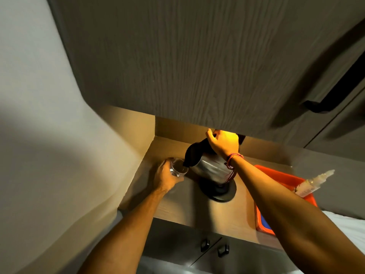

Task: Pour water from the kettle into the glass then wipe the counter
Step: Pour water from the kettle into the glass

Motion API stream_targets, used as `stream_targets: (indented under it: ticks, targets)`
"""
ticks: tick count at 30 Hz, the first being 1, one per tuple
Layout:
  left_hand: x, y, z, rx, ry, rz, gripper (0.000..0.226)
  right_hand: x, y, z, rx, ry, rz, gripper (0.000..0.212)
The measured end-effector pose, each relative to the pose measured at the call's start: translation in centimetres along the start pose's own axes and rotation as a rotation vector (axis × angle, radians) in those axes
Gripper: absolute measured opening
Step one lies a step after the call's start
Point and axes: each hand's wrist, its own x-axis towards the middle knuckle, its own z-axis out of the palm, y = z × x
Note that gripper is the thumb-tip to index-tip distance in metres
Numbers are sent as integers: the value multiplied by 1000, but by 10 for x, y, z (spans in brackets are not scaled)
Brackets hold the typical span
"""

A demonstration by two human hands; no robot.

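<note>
over the counter (201, 210), right hand (223, 143) tips kettle (209, 167) spout-left toward left hand's (166, 177) gripped glass (178, 168).

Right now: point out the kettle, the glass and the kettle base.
kettle (209, 168): head view, on its steel body, tilted toward the glass.
glass (178, 169): head view, on its clear wall, below the spout.
kettle base (221, 191): head view, on the black disc on the counter.

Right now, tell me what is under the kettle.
Under the tilted kettle sits its round black base on the wooden counter. The kettle body covers the base's far side.
</note>
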Motion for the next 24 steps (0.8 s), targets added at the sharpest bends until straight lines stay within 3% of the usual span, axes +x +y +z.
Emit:
stream_targets:
  ticks: [3, 10, 24]
  targets:
    - [-5, -7, -7, 73, 20, 38, 75, -1, -28, 4, -185, 68, -269, 59]
    - [-7, -4, -20, 97, -10, -25, 82, -10, -61, 5, -361, 105, -537, 48]
    - [-13, -4, -31, 87, -21, 7, 78, -19, -79, 16, -473, 142, -713, 54]
